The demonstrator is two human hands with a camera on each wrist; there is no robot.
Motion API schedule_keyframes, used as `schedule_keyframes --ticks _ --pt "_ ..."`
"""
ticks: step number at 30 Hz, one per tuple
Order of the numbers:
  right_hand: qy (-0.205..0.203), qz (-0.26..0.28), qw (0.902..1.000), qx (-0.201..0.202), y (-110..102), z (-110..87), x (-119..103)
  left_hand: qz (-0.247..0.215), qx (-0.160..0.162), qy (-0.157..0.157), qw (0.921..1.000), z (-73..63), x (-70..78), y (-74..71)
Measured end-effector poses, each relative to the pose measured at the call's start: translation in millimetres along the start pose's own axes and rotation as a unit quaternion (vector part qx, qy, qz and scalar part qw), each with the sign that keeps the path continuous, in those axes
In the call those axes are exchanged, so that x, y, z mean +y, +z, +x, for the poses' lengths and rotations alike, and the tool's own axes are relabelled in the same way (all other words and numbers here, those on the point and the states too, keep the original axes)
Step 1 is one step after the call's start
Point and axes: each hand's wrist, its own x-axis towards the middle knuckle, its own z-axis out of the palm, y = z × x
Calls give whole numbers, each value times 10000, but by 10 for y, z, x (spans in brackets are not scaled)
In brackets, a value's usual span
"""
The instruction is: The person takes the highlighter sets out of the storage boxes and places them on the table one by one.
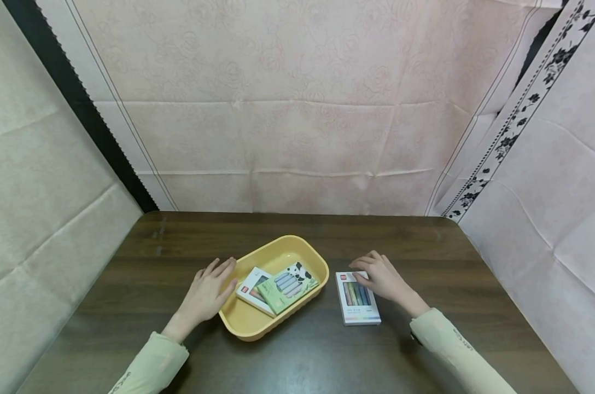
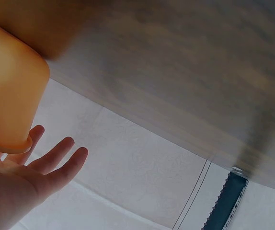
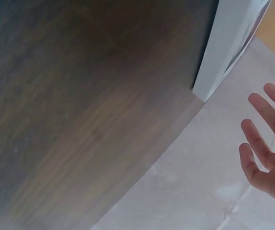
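A yellow plastic basket [image 1: 248,327] stands on the table, set at a slant. Inside it, a green box [image 1: 289,287] with a panda picture and a window of pale sticks lies over a white box [image 1: 253,282]. My left hand [image 1: 208,290] rests at the basket's left rim, its fingers spread and fairly straight; the basket wall [image 2: 13,86] shows close beside it in the left wrist view. Right of the basket lies another white box [image 1: 359,316] with a window of coloured sticks. Above its upper right corner hovers my right hand [image 1: 381,275], fingers loosely extended; whether it touches is unclear.
The dark wooden table [image 1: 287,366] reaches back to a pale patterned cloth [image 1: 278,137]. More light cloth [image 1: 563,191] hangs at the sides, with a black strip at left and a floral border at right.
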Motion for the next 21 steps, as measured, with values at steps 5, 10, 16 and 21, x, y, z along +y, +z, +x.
schedule_keyframes --ticks 5,10,16,21 --pt "-31 93 9998 151 -17 5 -28 -1 -63 -23 10000 5 1 -4" --pt "52 163 9997 180 -38 8 -72 -16 -34 -15 10000 3 7 -11" --pt "146 326 9991 221 -77 17 -138 -20 1 -4 10000 2 0 -6" --pt "121 344 9989 310 -85 44 -179 -9 -51 -29 10000 4 -9 7"
